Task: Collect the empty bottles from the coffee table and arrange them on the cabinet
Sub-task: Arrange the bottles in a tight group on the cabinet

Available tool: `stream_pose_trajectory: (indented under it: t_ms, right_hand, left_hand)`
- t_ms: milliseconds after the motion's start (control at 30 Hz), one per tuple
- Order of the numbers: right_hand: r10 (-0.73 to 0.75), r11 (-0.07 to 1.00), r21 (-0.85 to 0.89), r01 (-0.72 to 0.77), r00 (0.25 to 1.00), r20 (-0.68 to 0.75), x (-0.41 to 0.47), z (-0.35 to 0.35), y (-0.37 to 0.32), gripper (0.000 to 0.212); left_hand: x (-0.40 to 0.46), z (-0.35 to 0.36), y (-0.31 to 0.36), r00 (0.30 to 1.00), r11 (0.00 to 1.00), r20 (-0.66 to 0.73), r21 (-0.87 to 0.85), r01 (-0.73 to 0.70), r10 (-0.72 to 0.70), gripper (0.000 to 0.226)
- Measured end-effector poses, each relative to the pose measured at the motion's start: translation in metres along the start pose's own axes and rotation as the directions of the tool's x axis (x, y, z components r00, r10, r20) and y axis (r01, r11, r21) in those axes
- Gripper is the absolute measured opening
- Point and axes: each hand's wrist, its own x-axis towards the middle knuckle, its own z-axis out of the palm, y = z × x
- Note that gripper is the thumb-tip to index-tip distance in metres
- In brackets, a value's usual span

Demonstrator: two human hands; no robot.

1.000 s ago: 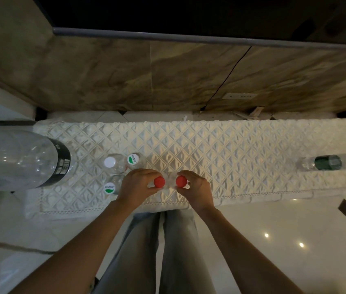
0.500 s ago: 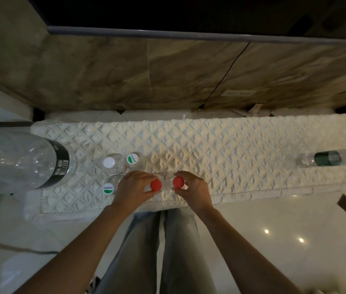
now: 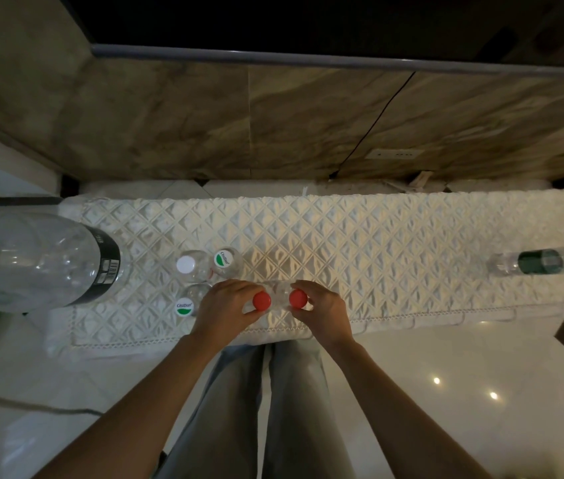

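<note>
Two red caps [image 3: 262, 301] under my fingers. At nine o'clock of them, green-and-white printed caps [image 3: 184, 307], one plain white cap [image 3: 185, 264]. Cloth [image 3: 360, 250]: white, diamond-quilted. Big clear bottle [image 3: 32, 261], black label. Wall [image 3: 273, 122]: brown marbled.

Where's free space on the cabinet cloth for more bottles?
Widest bare stretch of quilted cloth: between the right hand and the lying green-label bottle. Also the strip behind. Crowded left: three small bottles, large clear bottle, left hand.
</note>
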Motion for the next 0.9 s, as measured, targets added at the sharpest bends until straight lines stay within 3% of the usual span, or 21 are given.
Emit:
stream_pose_trajectory:
  t_ms: [567, 733, 900]
  right_hand:
    - [0.035, 0.999, -0.005, -0.035, 0.998, 0.052, -0.001, -0.007, -0.003, 0.048]
    - [0.023, 0.993, -0.119, -0.015, 0.997, 0.070, -0.011, -0.015, -0.009, 0.047]
    - [0.100, 0.972, -0.213, -0.097, 0.995, 0.005, -0.027, -0.029, -0.018, 0.045]
  left_hand:
    - [-0.002, -0.003, 0.010, 0.999, 0.994, 0.004, 0.099, 0.046, -0.047, 0.032]
    - [-0.007, -0.010, 0.017, 0.996, 0.985, 0.051, 0.162, 0.062, -0.071, 0.034]
    - [-0.013, -0.027, 0.035, 0.996, 0.964, 0.056, 0.262, 0.047, -0.064, 0.032]
